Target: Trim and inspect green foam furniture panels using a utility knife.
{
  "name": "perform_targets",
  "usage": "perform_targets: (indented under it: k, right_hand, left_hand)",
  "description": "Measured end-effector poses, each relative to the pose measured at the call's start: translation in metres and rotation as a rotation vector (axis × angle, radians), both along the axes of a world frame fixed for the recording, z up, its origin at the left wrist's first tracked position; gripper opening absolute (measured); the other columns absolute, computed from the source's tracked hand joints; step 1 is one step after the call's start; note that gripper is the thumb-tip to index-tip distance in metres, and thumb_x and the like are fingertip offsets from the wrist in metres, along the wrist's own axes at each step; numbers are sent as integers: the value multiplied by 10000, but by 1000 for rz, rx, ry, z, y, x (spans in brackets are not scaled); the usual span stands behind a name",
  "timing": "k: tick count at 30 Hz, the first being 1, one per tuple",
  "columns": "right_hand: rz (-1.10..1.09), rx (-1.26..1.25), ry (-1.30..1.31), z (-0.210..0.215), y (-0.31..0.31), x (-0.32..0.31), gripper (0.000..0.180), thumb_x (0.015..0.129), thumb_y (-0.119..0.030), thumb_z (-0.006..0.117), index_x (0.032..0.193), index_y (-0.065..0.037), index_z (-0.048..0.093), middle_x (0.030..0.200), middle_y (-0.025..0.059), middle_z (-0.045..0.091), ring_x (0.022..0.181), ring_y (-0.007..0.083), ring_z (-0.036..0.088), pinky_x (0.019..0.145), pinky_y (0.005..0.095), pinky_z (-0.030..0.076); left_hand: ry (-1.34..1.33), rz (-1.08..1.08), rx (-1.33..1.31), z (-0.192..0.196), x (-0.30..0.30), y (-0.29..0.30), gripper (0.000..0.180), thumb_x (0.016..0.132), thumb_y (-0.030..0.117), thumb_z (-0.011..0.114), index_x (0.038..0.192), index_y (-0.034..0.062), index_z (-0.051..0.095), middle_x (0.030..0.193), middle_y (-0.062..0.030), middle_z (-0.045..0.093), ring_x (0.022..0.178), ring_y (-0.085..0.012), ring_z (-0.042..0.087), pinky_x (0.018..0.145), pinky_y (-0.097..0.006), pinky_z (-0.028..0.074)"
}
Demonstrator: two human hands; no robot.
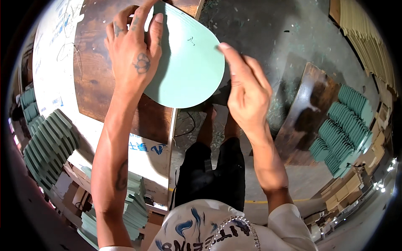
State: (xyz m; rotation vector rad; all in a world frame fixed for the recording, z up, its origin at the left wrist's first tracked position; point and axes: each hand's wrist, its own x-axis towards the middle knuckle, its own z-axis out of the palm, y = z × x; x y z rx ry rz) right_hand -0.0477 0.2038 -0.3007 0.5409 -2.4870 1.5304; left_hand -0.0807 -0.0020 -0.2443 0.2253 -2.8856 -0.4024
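A smooth pale green panel point(188, 67) with a rounded outline lies on a dark brown wooden board point(94, 79), its right part jutting past the table edge. My left hand point(134, 54) holds the panel at its far left side, thumb along the surface and the other fingers bent. At the panel's right rim is my right hand point(249, 92), its fingers curled in and the forefinger reaching to the edge. A small dark spot shows at that fingertip; what the hand grips there is too small and blurred to make out. A short dark mark is on the panel's face.
Stacked green pieces point(50, 142) stand at the left, with more piles point(134, 205) below the table. Across the floor at right, a brown board point(307, 88) lies beside further green stacks point(343, 125). Leaning sheets point(368, 37) line the far right. Green scraps litter the floor.
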Motion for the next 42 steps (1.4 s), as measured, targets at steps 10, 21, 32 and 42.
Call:
perform_targets:
  k: [10,21,32,42]
  right_hand:
    - [-73,-155,-31,-5,-17,72,542,874,113,574,1371,-92,640,1026,110,688,860,222,646,750,353,517]
    - [-63,-560,-543,18,-19,95,379,1022,-6,517,1397,30,551,1038,136,692,906,202,688,787,315,559]
    - [-112,-831,-776,19,-9,23,450,1048,-46,547,1481,26,446,1219,84,667,1085,115,617,952,276,499]
    - [-119,-722,-889,32,-16,7,307,984,-98,673,1243,67,657,1043,77,716,852,108,632,736,258,506]
  left_hand:
    - [6,-30,-2,-7,2,1,368,994,149,568,1359,111,590,1244,-220,509,1107,-396,525,973,-485,411]
    - [47,-57,-40,-20,15,-23,410,1027,248,554,1436,233,544,1272,-194,544,1151,-348,563,926,-542,505]
    - [-327,-183,-26,3,85,38,619,1069,456,409,1598,148,320,1687,-148,190,1554,-377,161,1234,-627,56]
    - [-311,-124,93,6,117,54,615,999,477,560,1560,267,423,1673,-161,231,1547,-372,190,1224,-615,92]
